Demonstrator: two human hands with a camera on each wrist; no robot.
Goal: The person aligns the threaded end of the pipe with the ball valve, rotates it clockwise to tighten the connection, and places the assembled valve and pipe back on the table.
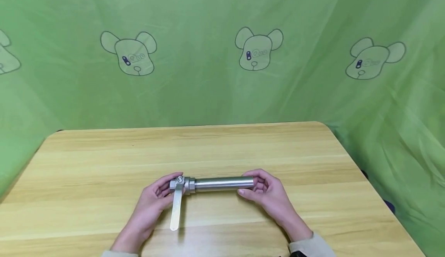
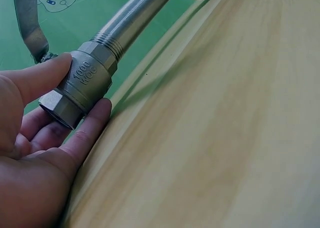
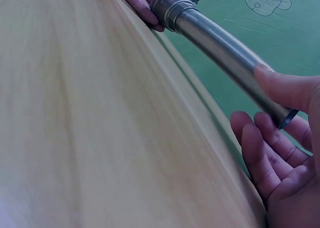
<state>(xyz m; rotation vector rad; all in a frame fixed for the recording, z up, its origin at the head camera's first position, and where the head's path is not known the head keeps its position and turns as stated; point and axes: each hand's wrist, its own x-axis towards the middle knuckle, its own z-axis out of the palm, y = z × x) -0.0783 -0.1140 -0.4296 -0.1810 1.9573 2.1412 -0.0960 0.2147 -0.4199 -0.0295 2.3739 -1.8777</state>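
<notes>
Valve (image 2: 91, 79) | left grip (image 1: 155, 198) pinching it | right grip (image 1: 270, 195) pinching pipe (image 1: 219, 184) | table (image 1: 222, 149) below (curtain (image 1: 194, 98) behind)

Valve (image 2: 85, 85): from here I read "1000" above "WOG", raised on its body, in the left wrist view.
Cloth (image 1: 198, 98): I see outlined bear heads (image 1: 255, 56), three of them whole.
Eye mark (image 1: 126, 60): a dark rounded sign on each whole head.
Lettering (image 1: 136, 57): beside the mark I make out a Q-like letter; the rest is unclear to me.
</notes>
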